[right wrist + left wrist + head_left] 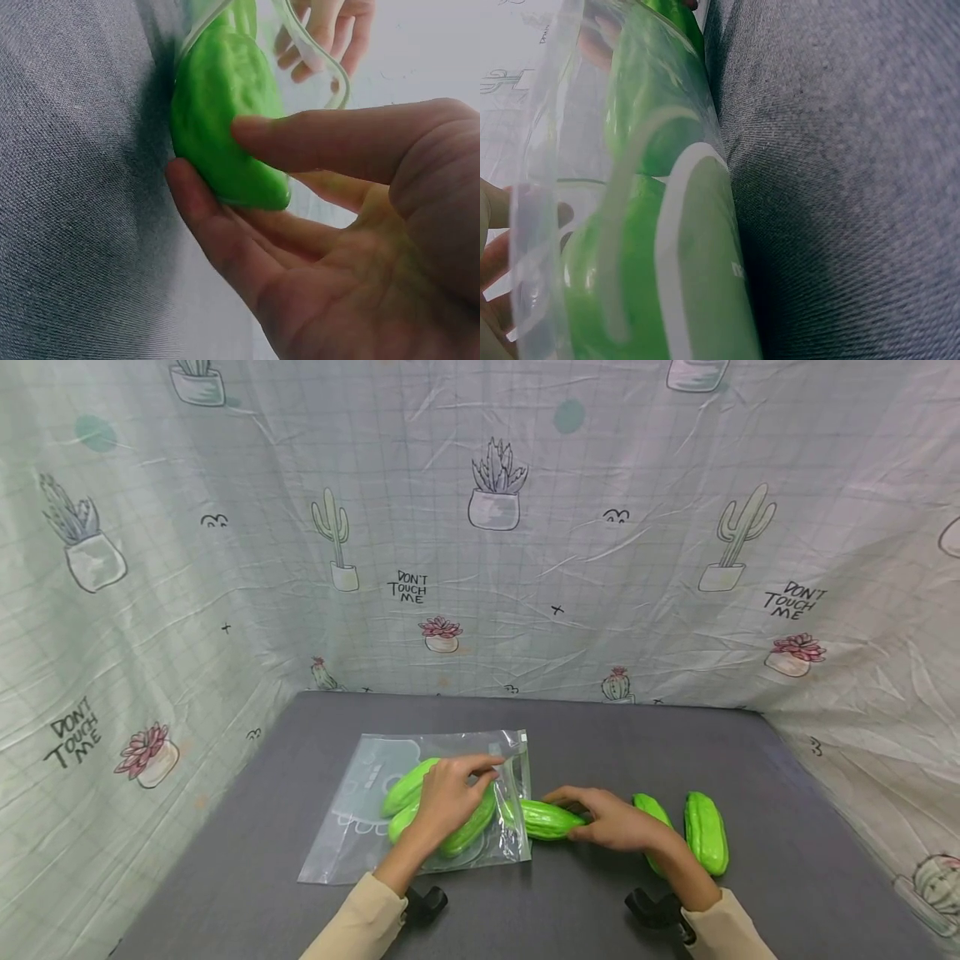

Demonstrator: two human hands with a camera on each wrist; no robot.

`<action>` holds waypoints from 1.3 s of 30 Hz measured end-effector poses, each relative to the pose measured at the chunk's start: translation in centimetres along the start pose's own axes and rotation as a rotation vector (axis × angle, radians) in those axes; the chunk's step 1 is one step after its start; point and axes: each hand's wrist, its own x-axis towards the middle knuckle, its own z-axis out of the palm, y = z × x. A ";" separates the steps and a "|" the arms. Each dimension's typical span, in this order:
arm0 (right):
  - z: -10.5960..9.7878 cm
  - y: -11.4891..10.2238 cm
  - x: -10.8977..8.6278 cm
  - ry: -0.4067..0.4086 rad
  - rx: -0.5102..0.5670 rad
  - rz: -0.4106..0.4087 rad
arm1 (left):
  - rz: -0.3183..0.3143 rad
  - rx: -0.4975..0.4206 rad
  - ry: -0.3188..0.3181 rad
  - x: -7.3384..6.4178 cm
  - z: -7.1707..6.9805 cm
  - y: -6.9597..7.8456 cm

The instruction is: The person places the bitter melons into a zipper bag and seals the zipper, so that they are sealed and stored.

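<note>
Across the back and sides of your space hangs a pale curtain (555, 568) printed with potted plants, and in front of it spreads the dark grey bench (585, 743). Left of the bench's middle lies a clear plastic bag (330, 856), its mouth facing right, with at least two bitter gourds (408, 789) lying slantwise inside; your left forearm hides part of them. Well to the right of the bag are two loose gourds, one (651, 810) partly behind your right forearm and the other (707, 833) just beside it, both pointing roughly away from you.

What counts most, I judge, is the line from your right hand (611, 818) to that mouth. You pinch one end of the held gourd (553, 821) between thumb and fingers, its body stretching leftward from your grip, long axis nearly sideways, the far end within the bag's lip. Your right hand is the nearer, being on it; your left hand (453, 785) hangs above the bag by the mouth, thumb and forefinger narrowly apart, and I cannot tell whether their tips pinch the film
</note>
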 end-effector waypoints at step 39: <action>-0.2 0.6 -0.1 0.030 0.149 -0.014 | 0.010 0.013 0.013 0.0 0.1 -0.1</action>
